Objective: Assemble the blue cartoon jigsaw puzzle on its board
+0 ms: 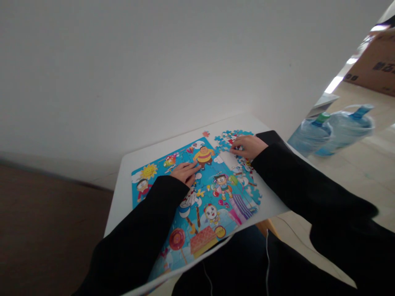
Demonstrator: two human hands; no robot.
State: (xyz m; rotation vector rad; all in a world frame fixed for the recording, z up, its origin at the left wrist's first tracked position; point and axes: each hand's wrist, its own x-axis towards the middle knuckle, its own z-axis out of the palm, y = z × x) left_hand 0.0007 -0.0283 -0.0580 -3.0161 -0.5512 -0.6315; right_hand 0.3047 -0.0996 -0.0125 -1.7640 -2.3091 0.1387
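Observation:
A blue cartoon jigsaw puzzle [182,154] lies on a white table, with several figures, a sun and a lollipop printed on it. My left hand [186,172] rests on the puzzle's upper middle, fingers stretched out flat, below the figure in a yellow striped shirt. Loose puzzle pieces [222,139] are heaped to the right of the picture. Over that heap is my right hand [249,146], thumb and fingers drawn together close to the pieces; whatever is between the fingertips is too small to make out. More pieces [254,193] lie along the puzzle's right edge.
The white table [126,168] stands against a pale wall [154,74]. A lone reddish piece [206,134] lies near its back edge. A dark flat object [271,137] is beside my right forearm. Water bottles [347,123] and a cardboard box [375,61] are on the floor at right.

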